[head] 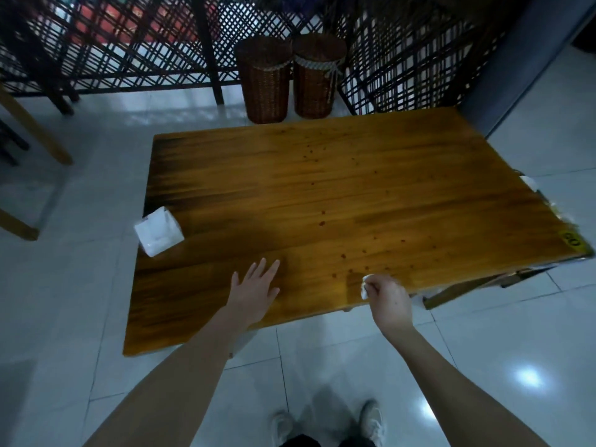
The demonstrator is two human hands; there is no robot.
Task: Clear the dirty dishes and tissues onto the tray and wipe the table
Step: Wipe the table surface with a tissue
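A wooden table (322, 188) fills the middle of the head view, with small dark spots scattered over its right half. My left hand (254, 291) lies flat on the tabletop near the front edge, fingers straight and spread. My right hand (388, 298) grips a crumpled white tissue (365, 287) and presses it on the table near the front edge, to the right of the left hand. A white tissue pack (158, 232) stands at the table's left edge. No dishes or tray can be seen.
Two brown wicker baskets (267, 79) (317, 75) stand on the tiled floor behind the table, against a dark lattice screen (129, 43). Wooden chair legs (35, 130) show at the far left. Something white (529, 182) peeks past the table's right edge.
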